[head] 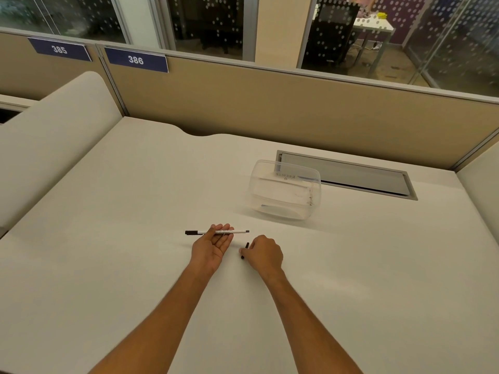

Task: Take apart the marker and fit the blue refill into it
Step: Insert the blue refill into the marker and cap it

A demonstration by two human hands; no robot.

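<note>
- Table [135, 265]: white, flat, bounded at the rear by a tan partition [270, 103] carrying two blue number plates [136, 60] reading 385 and 386.
- Left side: a white rounded divider panel [54, 125] stands along the table edge, well apart from the work area.
- Rear right: a grey cable hatch [351, 175] is set flush into the table top.
- Container [286, 190]: clear plastic tub, tilted or lying on its side just in front of the hatch, well apart from both hands. Flat white and clear items show through its wall; what they are cannot be told.
- Nothing lies between the hands and the container.
- Marker [216, 232]: white barrel with small print, black end pointing left, bare grey end pointing right. It lies level across the fingers of the left hand [213, 247].
- Left grip: palm up, fingers spread flat and not curled; the marker rests on them without being clamped.
- Right hand [263, 253]: knuckles up, just beside the left hand, resting on or just above the table.
- Right grip: fingers curled closed around a small black piece [244, 251], likely the marker cap; its two ends stick out at the hand's left edge.
- A blue refill cannot be made out.
</note>
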